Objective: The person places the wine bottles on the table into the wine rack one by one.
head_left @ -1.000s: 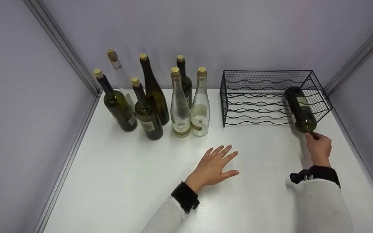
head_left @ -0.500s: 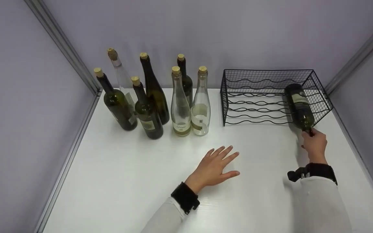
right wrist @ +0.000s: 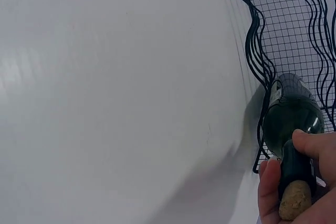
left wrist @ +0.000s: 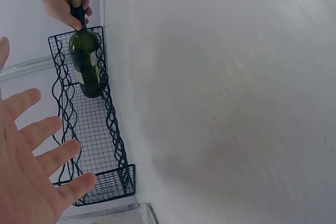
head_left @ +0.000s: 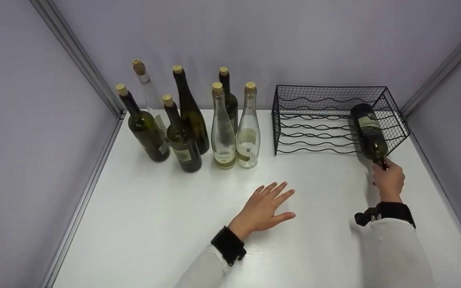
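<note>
Now the right hand point(head_left: 389, 179) grips the neck of a dark green bottle point(head_left: 368, 130), lying at the right end of the wire rack point(head_left: 326, 94), base far, neck near. Best, I'd judge, to settle its body into a dip in the wavy wires and loosen only once it won't roll. Left hand point(head_left: 260, 210): fingers spread wide, holding nothing. That bottle's pale label point(head_left: 369, 121) can't be read; the left-hand clear bottle point(head_left: 222, 134) wears script too small to make out.
</note>
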